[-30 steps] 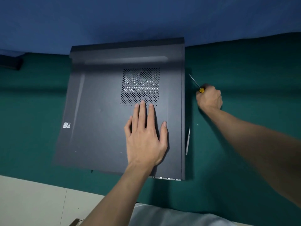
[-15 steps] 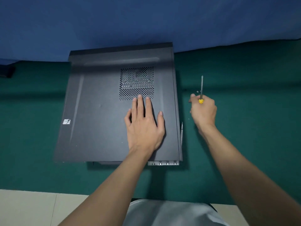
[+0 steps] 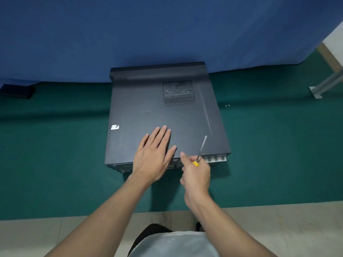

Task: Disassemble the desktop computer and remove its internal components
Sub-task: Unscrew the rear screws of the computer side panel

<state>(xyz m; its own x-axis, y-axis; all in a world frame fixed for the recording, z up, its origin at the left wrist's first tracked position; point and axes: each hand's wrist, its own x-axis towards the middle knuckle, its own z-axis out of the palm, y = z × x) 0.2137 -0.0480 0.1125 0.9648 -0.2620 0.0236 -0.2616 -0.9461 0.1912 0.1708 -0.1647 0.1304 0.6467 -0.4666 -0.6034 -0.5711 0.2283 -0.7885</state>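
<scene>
The left hand (image 3: 154,156) is lying flat on the dark side panel (image 3: 148,108) of the desktop computer (image 3: 219,145), near its front edge. The fingers are straight and slightly spread, the palm is pressing down, and the thumb is pointing off to the right. Just beside it, the right hand (image 3: 196,175) is curling round a screwdriver (image 3: 201,149). It is gripping the yellow handle, only a sliver of which is showing above the fist. The thin metal shaft is angling up and away over the near right part of the panel. The right thumb is reaching toward the panel's near edge, but I cannot tell whether it is touching.

The computer is lying on its side in the middle of the green-covered bench (image 3: 55,145), with its far end against a blue cloth backdrop (image 3: 167,34). A perforated vent grille (image 3: 179,92) is sitting in the far right part of the panel, and a small pale sticker (image 3: 115,127) is showing near the left edge. Along the near end, the rear ports and slot covers (image 3: 216,159) are peeking out beneath the panel.

Two small screws (image 3: 227,105) are lying on the bench just right of the computer. A dark flat object (image 3: 16,90) is resting well apart at the far left. A metal leg (image 3: 326,84) is standing at the far right.
</scene>
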